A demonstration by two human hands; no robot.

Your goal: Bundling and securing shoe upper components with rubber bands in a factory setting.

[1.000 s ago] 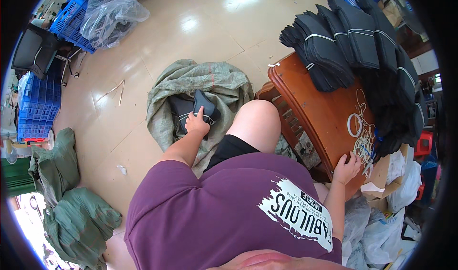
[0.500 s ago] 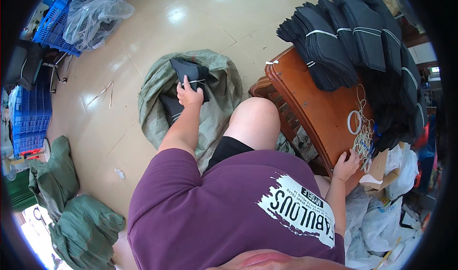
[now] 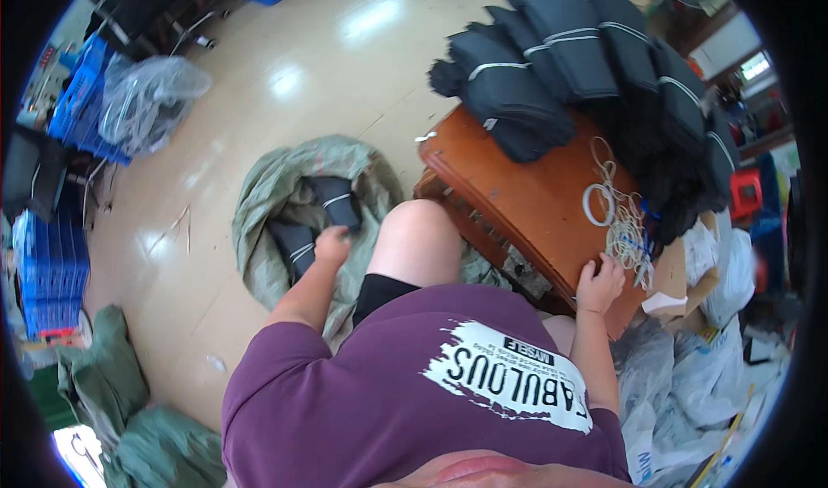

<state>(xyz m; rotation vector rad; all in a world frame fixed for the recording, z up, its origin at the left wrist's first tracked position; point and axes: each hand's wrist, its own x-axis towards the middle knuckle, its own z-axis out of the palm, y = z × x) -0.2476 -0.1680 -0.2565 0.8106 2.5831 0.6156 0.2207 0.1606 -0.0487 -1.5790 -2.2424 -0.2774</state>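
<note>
My left hand (image 3: 332, 246) is over the opening of a pale green woven sack (image 3: 256, 197) that stands on the floor. It is just below a tied bundle of black sheets (image 3: 335, 197) lying in the sack. The fingers are smeared by motion, so their pose is unclear. Beside that bundle, a second black bundle (image 3: 294, 240) with a white tie also lies in the sack. On the brown wooden table (image 3: 509, 186), my right hand (image 3: 599, 283) rests with its fingers apart. A tangle of pale elastic cords (image 3: 628, 240) is at its fingertips.
Several tied black bundles (image 3: 509, 78) are heaped on the table's far side. A white ring (image 3: 597, 204) lies by the cords. An open carton (image 3: 674, 281) and plastic bags (image 3: 642, 372) are at the right. Full green sacks (image 3: 164, 449) and blue crates (image 3: 53, 268) stand left.
My left hand has come off the black bundle and drawn back toward me; the bundle now lies in the sack. My right hand stays on the table. The whole view has shifted.
</note>
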